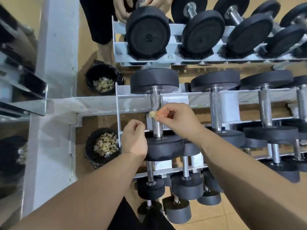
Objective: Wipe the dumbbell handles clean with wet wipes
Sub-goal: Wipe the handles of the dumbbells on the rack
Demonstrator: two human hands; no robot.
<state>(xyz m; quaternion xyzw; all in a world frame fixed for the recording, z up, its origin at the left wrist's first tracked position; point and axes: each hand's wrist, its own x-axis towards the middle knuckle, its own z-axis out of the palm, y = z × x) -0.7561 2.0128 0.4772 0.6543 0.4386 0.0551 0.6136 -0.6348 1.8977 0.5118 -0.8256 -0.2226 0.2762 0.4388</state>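
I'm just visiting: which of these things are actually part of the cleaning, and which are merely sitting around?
In the job: right hand pinching the wipe; the knurled dumbbell handle it is held against; left hand beside that dumbbell; bin of crumpled wipes, probably.

Just lying about: neighbouring dumbbells; smaller dumbbells below; rack.

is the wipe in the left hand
No, the right hand pinches the wipe against the handle.
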